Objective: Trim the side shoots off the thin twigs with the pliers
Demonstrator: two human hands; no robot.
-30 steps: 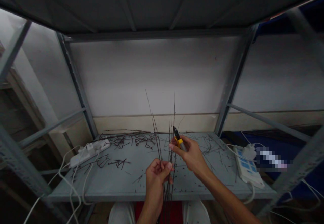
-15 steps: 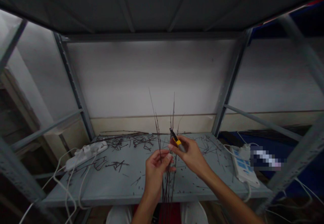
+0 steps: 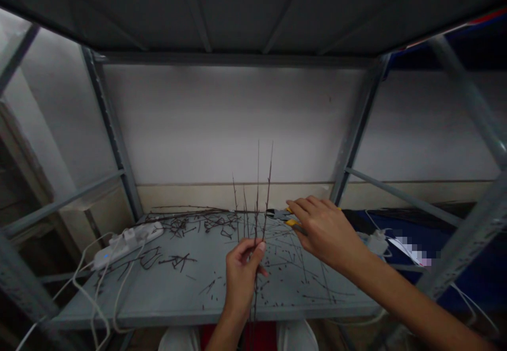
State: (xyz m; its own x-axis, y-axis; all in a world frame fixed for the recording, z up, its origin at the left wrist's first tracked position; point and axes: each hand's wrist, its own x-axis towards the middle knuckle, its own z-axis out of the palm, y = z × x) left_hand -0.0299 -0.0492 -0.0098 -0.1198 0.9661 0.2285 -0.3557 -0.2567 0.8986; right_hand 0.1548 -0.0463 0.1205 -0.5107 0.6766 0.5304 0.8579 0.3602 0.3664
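Observation:
My left hand (image 3: 243, 269) is closed around a thin dark twig (image 3: 268, 182) with small side shoots, pinched between thumb and fingers and standing roughly upright. Other thin stems rise close to it; whether all of them are in the hand I cannot tell. My right hand (image 3: 322, 227) grips a pair of cutting pliers (image 3: 281, 214) with yellow and dark handles. Their jaws point left and lie right at the twig, a little above my left hand. Part of the handles is hidden by my fingers.
Cut twig pieces (image 3: 180, 261) and small bits are scattered over the grey metal shelf (image 3: 158, 298). Longer twigs (image 3: 190, 214) lie along its back edge. A white power strip (image 3: 129, 242) with cables sits at the left. Metal posts (image 3: 362, 129) frame both sides.
My right hand has turned and moved right, swinging the pliers from pointing upward to pointing left with the jaws at the twig. The stems in my left hand have shifted.

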